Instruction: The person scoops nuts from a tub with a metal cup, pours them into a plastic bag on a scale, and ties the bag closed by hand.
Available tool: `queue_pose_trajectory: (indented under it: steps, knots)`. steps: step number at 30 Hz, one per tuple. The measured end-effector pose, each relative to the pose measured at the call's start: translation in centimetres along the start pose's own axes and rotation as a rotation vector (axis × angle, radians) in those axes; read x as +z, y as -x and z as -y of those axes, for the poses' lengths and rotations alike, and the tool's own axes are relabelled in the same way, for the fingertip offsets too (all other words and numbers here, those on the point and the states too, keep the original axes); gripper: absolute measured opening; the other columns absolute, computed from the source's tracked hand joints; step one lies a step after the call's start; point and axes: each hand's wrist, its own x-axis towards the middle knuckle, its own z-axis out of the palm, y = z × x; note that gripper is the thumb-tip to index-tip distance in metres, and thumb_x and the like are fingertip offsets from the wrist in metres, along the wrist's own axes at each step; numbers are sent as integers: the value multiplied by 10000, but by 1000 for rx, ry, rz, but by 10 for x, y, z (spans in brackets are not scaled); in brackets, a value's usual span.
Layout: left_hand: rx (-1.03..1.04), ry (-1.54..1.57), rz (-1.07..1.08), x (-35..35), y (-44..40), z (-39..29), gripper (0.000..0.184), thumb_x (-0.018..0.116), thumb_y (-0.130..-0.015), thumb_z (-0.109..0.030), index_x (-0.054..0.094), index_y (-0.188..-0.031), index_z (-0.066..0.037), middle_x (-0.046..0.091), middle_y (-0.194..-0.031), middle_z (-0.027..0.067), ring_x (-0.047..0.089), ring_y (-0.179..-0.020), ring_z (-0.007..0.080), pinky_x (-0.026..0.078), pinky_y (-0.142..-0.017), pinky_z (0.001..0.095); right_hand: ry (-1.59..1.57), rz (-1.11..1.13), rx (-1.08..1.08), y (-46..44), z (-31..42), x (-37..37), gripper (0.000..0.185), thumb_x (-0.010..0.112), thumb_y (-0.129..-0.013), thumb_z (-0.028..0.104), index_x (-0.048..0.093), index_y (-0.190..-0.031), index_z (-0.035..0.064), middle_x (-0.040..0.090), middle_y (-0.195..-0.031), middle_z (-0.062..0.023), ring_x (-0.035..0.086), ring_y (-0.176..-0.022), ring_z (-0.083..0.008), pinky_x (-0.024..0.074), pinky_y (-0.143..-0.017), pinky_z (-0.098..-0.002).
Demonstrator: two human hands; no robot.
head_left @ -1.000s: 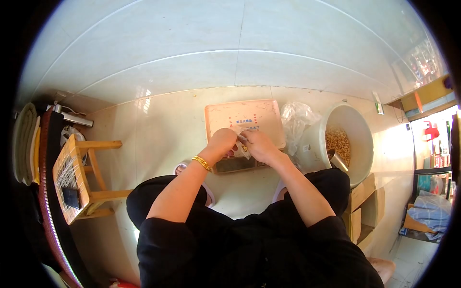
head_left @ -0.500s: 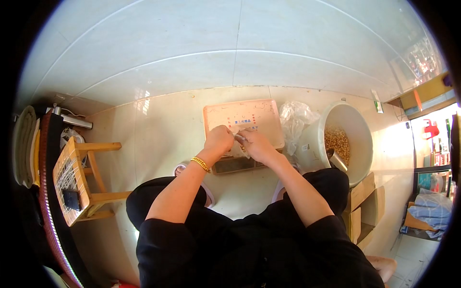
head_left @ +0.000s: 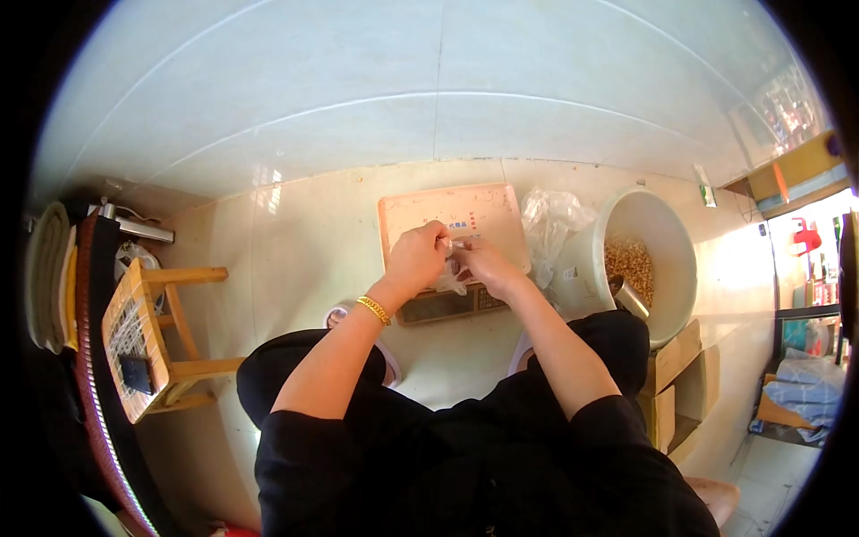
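Over the front part of a pink flat scale (head_left: pixel 412 208) with printed characters, my left hand (head_left: pixel 417 258) and my right hand (head_left: pixel 487 266) meet at a small clear plastic bag (head_left: pixel 450 279). Both hands are closed on the top of the bag, and its lower part hangs between them. What the bag contains is hard to make out. A gold bracelet circles my left wrist. The dark display panel of the scale shows below my hands.
A white bucket (head_left: pixel 582 276) holding yellowish pieces and a metal scoop (head_left: pixel 632 299) stands right of the scale. Clear plastic bags (head_left: pixel 548 219) lie between them. A cardboard box (head_left: pixel 687 394) is near my right knee, a wooden stool (head_left: pixel 148 345) at the left.
My left hand has risen slightly and turned at the bag's top, while my right hand has shifted a little rightward. More of the scale's display panel shows.
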Motion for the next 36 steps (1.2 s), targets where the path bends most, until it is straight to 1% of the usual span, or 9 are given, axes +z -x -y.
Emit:
queue_pose_trajectory:
  steps: [7, 11, 14, 17, 19, 22, 24, 25, 36]
  knots:
    - [223, -154, -137, 24, -3, 30, 241, 609, -774, -116, 609, -1000, -32, 628, -992, 168, 605, -909, 310, 476, -799, 394, -69, -187, -49, 0, -8, -7, 203, 484, -929, 209, 589, -913, 35, 567, -756, -28, 531, -688, -110, 451, -573, -275]
    - [187, -181, -124, 40, 0, 24, 311, 638, -747, -125, 607, -1039, -24, 619, -1031, 168, 592, -944, 338, 459, -855, 426, -168, -223, -83, 1, -7, -4, 221, 505, -933, 259, 601, -947, 61, 577, -789, -12, 529, -712, -103, 449, -588, -270]
    - [43, -258, 106, 49, -7, 42, 314, 640, -771, -138, 605, -1056, -12, 627, -1031, 167, 606, -946, 304, 471, -826, 391, -209, -234, -62, 3, -6, -4, 241, 513, -936, 291, 608, -978, 73, 590, -819, -9, 534, -733, -97, 443, -595, -260]
    - [-281, 160, 272, 42, -8, 50, 277, 561, -870, -151, 594, -1076, 32, 636, -947, 111, 577, -863, 143, 448, -768, 269, -217, -176, -77, 0, -13, -9, 257, 541, -922, 311, 618, -983, 73, 598, -824, 0, 538, -739, -86, 434, -593, -245]
    - [-367, 360, 279, 38, -9, 51, 254, 557, -865, -131, 607, -1058, 26, 631, -921, 79, 557, -857, 125, 436, -785, 264, -202, -122, -97, 0, -13, -11, 265, 566, -906, 319, 625, -976, 70, 601, -815, 8, 539, -736, -77, 429, -590, -236]
    - [-464, 672, 326, 32, -11, 51, 184, 543, -852, -99, 649, -973, -10, 629, -883, 19, 534, -865, 95, 406, -821, 253, 185, 4, -42, 1, -9, -11, 139, 579, -870, 210, 629, -859, 81, 611, -802, -22, 585, -758, -158, 469, -627, -305]
    - [-391, 499, 329, 37, -14, 65, 198, 524, -857, -139, 652, -914, 1, 637, -890, 34, 547, -862, 108, 409, -808, 250, 990, -144, -346, 0, -12, -2, 53, 594, -764, 98, 618, -776, 53, 629, -782, -103, 600, -737, -269, 481, -632, -353]
    - [-398, 508, 325, 40, -15, 70, 198, 524, -857, -139, 652, -914, 1, 637, -890, 34, 547, -862, 108, 409, -808, 250, 1118, -236, -442, -1, -17, 3, 110, 577, -692, 44, 605, -798, 41, 607, -847, -168, 586, -764, -339, 485, -649, -403]
    - [-589, 766, 198, 30, -12, 51, 185, 557, -833, -169, 646, -907, -24, 619, -822, 23, 537, -798, 130, 406, -777, 273, 1077, -574, -635, -23, -21, 22, 213, 592, -713, 2, 516, -912, 17, 547, -918, -171, 587, -794, -348, 503, -650, -430]
